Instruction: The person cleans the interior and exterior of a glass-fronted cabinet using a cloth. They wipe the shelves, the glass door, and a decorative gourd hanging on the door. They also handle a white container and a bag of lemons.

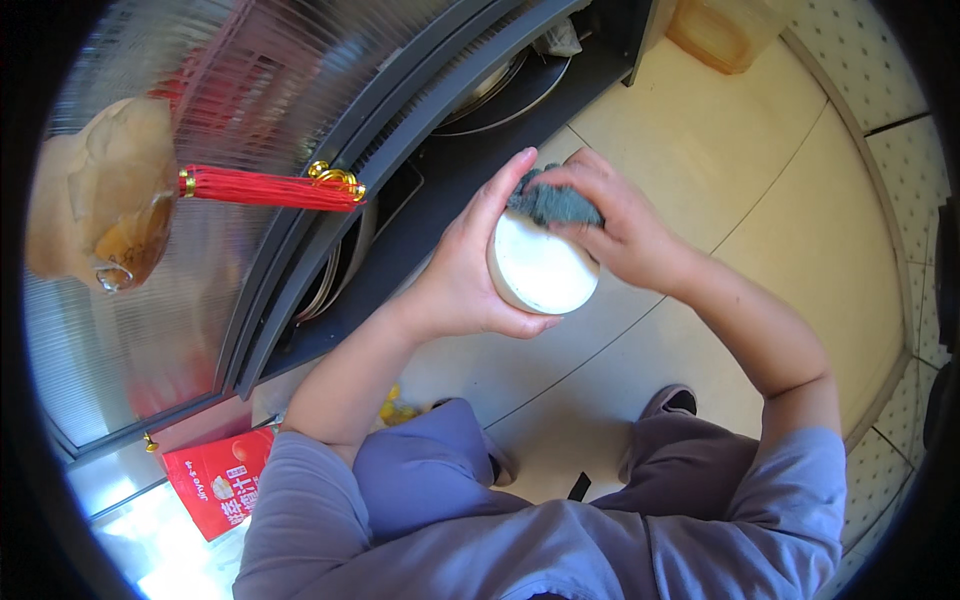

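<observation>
My left hand point(465, 270) is wrapped around the side of a round white container point(546, 264), its thumb and fingers on opposite sides. Whether the white face turned towards me is a lid or a base, I cannot tell. A bunched grey-green cloth point(559, 201) lies against the container's far rim, pinched in the fingers of my right hand point(611, 217). Both hands are raised over the tiled floor, in front of a dark open cabinet.
A dark cabinet point(405, 232) with ribbed glass doors point(255, 112) holds pans point(499, 97). A red tassel point(262, 187) hangs at its door knob. Beside it stands a red printed box point(221, 480). A translucent plastic container point(712, 34) rests on the floor at the top right.
</observation>
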`<state>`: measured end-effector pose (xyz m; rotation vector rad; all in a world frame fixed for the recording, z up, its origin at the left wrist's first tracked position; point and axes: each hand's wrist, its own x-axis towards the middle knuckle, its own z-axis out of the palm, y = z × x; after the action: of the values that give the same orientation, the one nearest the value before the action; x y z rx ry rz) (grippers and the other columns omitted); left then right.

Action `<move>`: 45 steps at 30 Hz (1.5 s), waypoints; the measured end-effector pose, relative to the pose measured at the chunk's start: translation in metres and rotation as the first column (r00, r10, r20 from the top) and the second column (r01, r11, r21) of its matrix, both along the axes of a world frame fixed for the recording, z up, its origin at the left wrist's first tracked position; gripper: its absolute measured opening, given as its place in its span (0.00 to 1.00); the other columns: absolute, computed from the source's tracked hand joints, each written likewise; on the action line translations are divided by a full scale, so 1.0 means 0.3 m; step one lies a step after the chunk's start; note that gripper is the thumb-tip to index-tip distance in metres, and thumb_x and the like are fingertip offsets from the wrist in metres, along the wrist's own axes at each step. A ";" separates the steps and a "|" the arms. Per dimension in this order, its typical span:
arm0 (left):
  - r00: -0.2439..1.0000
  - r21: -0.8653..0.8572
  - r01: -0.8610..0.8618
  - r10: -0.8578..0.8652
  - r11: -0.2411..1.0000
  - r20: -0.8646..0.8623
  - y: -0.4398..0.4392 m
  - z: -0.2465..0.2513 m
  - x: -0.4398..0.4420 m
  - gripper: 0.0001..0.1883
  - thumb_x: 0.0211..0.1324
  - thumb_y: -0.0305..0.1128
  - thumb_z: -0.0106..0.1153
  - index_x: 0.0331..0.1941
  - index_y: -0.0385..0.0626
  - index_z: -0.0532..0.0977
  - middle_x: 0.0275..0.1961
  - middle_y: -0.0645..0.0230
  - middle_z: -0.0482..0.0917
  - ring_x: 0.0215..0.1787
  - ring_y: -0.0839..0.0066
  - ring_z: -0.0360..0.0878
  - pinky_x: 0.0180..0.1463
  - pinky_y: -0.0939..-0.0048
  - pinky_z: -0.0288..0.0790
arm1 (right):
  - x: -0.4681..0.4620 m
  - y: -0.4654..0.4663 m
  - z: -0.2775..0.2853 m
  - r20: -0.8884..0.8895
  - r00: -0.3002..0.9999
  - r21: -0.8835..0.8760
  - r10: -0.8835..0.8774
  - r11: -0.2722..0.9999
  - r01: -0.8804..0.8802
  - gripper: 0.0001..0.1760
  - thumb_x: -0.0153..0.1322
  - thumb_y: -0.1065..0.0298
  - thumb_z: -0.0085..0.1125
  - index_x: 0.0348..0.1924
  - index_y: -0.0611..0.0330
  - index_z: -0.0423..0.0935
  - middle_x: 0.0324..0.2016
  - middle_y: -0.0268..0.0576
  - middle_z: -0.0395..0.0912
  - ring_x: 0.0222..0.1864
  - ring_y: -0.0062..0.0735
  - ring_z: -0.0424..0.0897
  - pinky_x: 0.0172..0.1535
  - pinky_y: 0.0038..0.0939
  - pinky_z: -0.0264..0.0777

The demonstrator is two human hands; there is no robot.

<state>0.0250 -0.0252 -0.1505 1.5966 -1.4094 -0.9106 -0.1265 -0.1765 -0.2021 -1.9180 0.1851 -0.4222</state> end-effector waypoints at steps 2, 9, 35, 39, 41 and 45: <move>0.995 0.024 0.052 -0.050 0.998 -0.084 0.003 -0.001 -0.011 0.69 0.24 0.33 0.80 0.75 0.46 0.46 0.60 0.62 0.70 0.65 0.69 0.69 0.70 0.65 0.60 | 0.000 -0.038 0.016 -0.028 0.999 0.231 -0.016 0.973 0.022 0.21 0.70 0.68 0.61 0.57 0.55 0.72 0.45 0.47 0.75 0.49 0.44 0.75 0.54 0.35 0.70; 0.992 0.030 0.016 -0.013 0.999 -0.125 -0.029 -0.008 -0.015 0.69 0.24 0.33 0.80 0.75 0.47 0.45 0.59 0.60 0.70 0.63 0.66 0.70 0.68 0.65 0.62 | -0.133 -0.035 0.215 0.122 0.987 -0.258 -0.106 0.957 0.135 0.23 0.72 0.61 0.59 0.58 0.57 0.72 0.52 0.55 0.71 0.54 0.55 0.72 0.57 0.46 0.68; 0.984 0.021 0.092 -0.088 0.996 -0.158 -0.033 -0.013 -0.010 0.74 0.25 0.33 0.80 0.76 0.47 0.36 0.60 0.56 0.69 0.63 0.65 0.70 0.67 0.66 0.63 | -0.080 0.047 0.161 0.229 0.973 -0.433 -0.006 0.895 0.107 0.21 0.50 0.76 0.66 0.39 0.57 0.84 0.35 0.40 0.76 0.36 0.42 0.76 0.38 0.37 0.76; 0.984 -0.019 0.063 -0.066 0.998 -0.164 -0.020 -0.019 0.000 0.75 0.24 0.33 0.81 0.76 0.48 0.36 0.58 0.59 0.70 0.60 0.64 0.71 0.65 0.65 0.65 | -0.061 0.058 0.186 0.160 0.986 -0.473 -0.051 0.873 0.122 0.23 0.49 0.74 0.68 0.39 0.57 0.84 0.34 0.39 0.76 0.37 0.41 0.76 0.39 0.35 0.76; 0.983 -0.012 0.076 -0.077 0.997 -0.168 -0.020 -0.023 0.016 0.75 0.24 0.33 0.81 0.76 0.48 0.36 0.58 0.61 0.70 0.60 0.64 0.72 0.65 0.65 0.65 | -0.058 0.075 0.203 0.305 0.945 -0.434 0.115 0.900 0.031 0.23 0.48 0.73 0.68 0.39 0.57 0.84 0.34 0.38 0.76 0.36 0.41 0.76 0.39 0.35 0.76; 0.987 -0.045 0.113 -0.118 0.993 -0.110 -0.022 -0.021 0.028 0.75 0.24 0.36 0.82 0.76 0.47 0.38 0.56 0.62 0.71 0.59 0.64 0.72 0.65 0.65 0.65 | -0.036 0.081 0.228 0.164 0.983 -0.426 0.083 0.905 -0.005 0.24 0.50 0.73 0.67 0.42 0.55 0.84 0.34 0.37 0.76 0.36 0.41 0.76 0.39 0.37 0.76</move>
<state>0.0333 -0.0318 -0.1567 1.4246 -1.4430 -1.0190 -0.1372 -0.1524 -0.1335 -2.2914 -0.0781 -0.6423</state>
